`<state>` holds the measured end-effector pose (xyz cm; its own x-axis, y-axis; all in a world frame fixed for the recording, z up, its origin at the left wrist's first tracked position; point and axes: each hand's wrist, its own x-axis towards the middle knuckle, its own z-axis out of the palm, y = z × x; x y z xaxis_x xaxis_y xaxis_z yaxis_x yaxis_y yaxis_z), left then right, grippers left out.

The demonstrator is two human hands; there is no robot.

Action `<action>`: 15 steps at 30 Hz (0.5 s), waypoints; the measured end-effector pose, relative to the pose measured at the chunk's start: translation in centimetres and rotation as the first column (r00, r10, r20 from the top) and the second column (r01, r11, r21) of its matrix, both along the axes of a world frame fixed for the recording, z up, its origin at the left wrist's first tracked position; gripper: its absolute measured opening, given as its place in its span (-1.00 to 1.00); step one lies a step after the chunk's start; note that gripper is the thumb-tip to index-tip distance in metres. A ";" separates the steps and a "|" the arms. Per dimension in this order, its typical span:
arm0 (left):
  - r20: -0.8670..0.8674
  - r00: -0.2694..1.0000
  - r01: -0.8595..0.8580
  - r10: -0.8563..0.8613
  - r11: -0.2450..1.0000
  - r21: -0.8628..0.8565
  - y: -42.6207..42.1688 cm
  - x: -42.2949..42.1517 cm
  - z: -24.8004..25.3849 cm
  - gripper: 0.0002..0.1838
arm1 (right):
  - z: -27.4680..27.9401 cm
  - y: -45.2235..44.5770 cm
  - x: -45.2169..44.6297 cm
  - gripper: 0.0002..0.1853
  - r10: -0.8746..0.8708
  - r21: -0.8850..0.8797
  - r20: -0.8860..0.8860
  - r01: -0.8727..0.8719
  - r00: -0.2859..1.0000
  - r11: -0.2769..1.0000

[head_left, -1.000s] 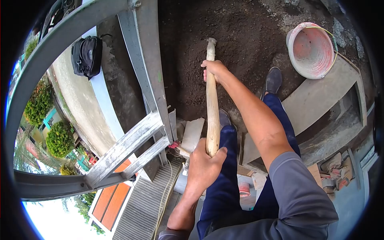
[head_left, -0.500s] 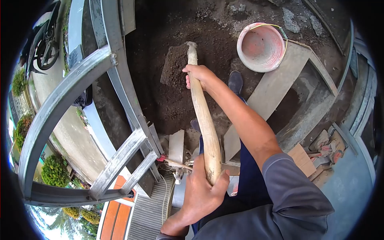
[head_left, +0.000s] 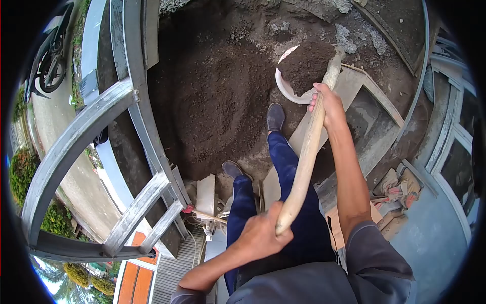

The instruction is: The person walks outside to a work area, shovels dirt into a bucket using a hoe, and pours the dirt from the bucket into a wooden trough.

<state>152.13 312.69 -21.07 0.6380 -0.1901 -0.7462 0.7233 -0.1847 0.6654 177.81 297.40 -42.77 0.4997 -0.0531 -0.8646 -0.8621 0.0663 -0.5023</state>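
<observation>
Both my hands grip the pale wooden handle of a hoe (head_left: 306,164). My left hand (head_left: 262,232) is closed round the butt end, close to my body. Farther up, near the head, my right hand (head_left: 328,105) wraps the handle. A heap of dark soil (head_left: 306,62) rides on the hoe's head, over the mouth of a whitish-pink bucket (head_left: 284,89). Soil and hoe hide most of the bucket and its inside; whether they touch it I cannot tell. The blade is covered by soil.
Loose dark soil (head_left: 207,106) spreads left of my feet. A metal frame (head_left: 76,137) stands along the left side. A board (head_left: 349,81) lies beside the bucket. Paper sacks (head_left: 400,187) sit at the right, and broken concrete (head_left: 344,38) at the back.
The hoe with its soil has swung right, from over the ground to over the bucket. Both hands keep hold of the handle, and the right hand has moved right with it.
</observation>
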 end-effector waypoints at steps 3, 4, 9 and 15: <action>0.069 0.997 0.022 -0.043 0.959 0.283 -2.2 -6.3 -13.6 -0.63 | -5.3 -1.0 -2.1 -0.67 0.064 -0.116 0.158 -0.046 0.985 0.992; 0.103 0.994 0.005 -0.036 0.958 0.286 -2.8 -8.1 -18.4 -0.63 | -7.2 -1.2 -2.9 -0.66 0.063 -0.116 0.155 -0.045 0.986 0.992; -0.170 0.981 -0.021 0.090 0.929 0.369 -8.5 -12.2 -34.2 -0.54 | -11.7 -0.9 -5.4 -0.74 0.082 -0.312 0.236 -0.004 0.968 0.950; 0.062 0.996 -0.080 0.065 0.951 0.299 -6.2 -8.1 -28.8 -0.51 | -5.2 2.7 -2.1 -0.76 0.229 -0.247 0.393 -0.138 0.891 0.959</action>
